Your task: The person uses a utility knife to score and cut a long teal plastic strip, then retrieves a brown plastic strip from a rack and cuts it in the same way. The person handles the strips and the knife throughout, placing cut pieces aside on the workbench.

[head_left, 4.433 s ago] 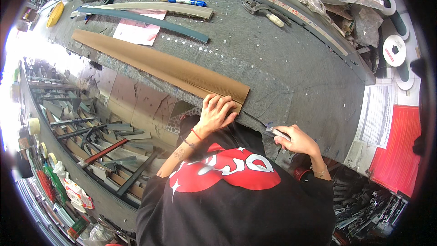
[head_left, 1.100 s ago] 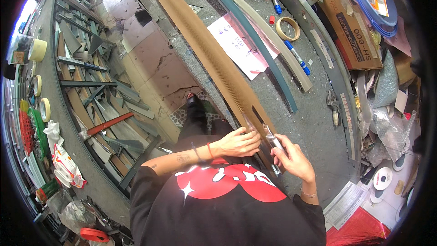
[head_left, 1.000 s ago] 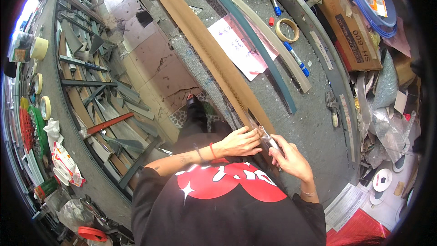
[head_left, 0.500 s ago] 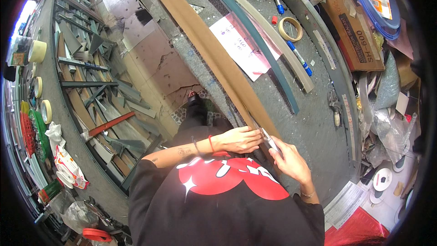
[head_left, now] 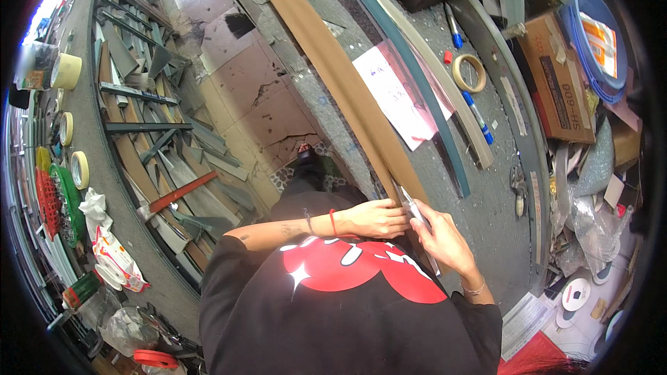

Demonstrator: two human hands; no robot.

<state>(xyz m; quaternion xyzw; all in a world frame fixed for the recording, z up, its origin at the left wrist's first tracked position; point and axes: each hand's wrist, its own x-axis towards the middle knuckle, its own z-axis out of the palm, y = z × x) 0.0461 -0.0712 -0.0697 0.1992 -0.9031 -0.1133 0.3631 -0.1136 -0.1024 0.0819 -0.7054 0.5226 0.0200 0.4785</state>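
Note:
A long brown strip with a lengthwise groove runs diagonally across the grey worktop, its near end at my body. My left hand grips the strip's left side near that end, fingers together and partly curled under. In my right hand is a slim silver knife-like tool, its pointed tip along the strip's surface, just beside the left fingertips. How the fingers wrap its handle is partly hidden. Right of the strip, a white sheet of paper with handwriting lies below a blue-green strip and a beige strip.
A roll of tape, blue markers and a red cap lie on the worktop. Beyond its right edge are a cardboard box and plastic wrapping. At left, a rack holds many offcuts; tape rolls line its outer ledge.
The view has tilted, so the worktop things sit lower and further right. Both hands keep their hold near the strip's end; the tool lies at a slightly steeper angle.

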